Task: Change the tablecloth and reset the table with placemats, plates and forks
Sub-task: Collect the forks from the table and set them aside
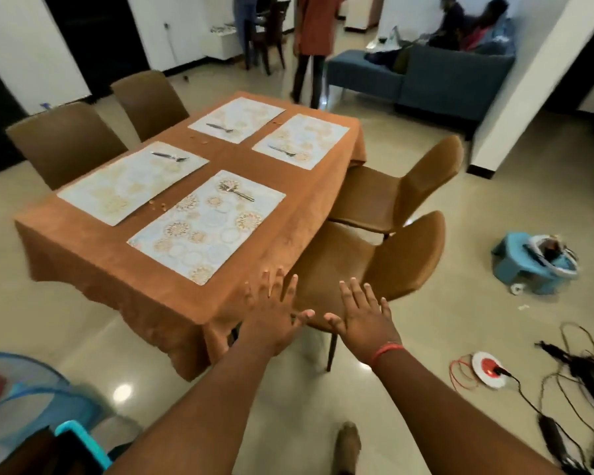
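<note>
Both hands (323, 323) spread before tablecloth (172, 286) corner

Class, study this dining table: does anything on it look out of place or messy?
Yes. Small brown crumbs lie on the orange tablecloth between the two near placemats, with more further back. Each placemat holds a fork, such as, but no plates.

Four brown chairs (374, 269), blue sofa (453, 80) with seated people, blue baby seat (528, 265), black cables (563, 406) on floor
</note>
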Available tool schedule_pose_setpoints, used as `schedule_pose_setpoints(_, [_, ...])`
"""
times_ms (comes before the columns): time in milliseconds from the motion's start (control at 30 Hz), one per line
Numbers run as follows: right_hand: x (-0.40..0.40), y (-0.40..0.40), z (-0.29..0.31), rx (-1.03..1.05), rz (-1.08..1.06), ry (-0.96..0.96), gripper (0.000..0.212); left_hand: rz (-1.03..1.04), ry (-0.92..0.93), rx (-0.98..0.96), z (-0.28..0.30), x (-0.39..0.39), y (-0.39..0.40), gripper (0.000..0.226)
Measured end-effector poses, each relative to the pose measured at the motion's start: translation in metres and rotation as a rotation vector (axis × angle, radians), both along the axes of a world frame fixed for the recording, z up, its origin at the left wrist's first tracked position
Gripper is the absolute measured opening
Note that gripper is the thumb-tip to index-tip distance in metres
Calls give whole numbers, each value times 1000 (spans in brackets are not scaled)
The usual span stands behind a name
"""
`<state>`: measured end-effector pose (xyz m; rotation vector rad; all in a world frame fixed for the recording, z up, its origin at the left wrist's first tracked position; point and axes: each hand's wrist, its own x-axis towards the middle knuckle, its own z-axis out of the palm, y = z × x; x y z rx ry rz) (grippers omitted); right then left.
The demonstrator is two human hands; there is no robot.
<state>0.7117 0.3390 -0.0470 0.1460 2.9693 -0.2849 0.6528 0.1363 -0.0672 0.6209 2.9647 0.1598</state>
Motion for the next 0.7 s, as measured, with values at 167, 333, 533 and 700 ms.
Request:
schedule_pose_setpoints(167, [-115,-8,-12,-27,176,-55,88,205,-53,-18,-10,-73,-19,89])
schedule_pose_setpoints(333, [-212,-20,-18,-50,388,-97,75,387,-96,-70,-1,-116,-37,84])
schedule_pose_setpoints(533, [-291,-87,-29,-27,570,-112,82,588,-99,-68,-7,-155,-91,89])
schedule_pose_setpoints(700, [-346,-150,-45,-3,616,-158,82,646,-107,-38,-27,-200,-150,100])
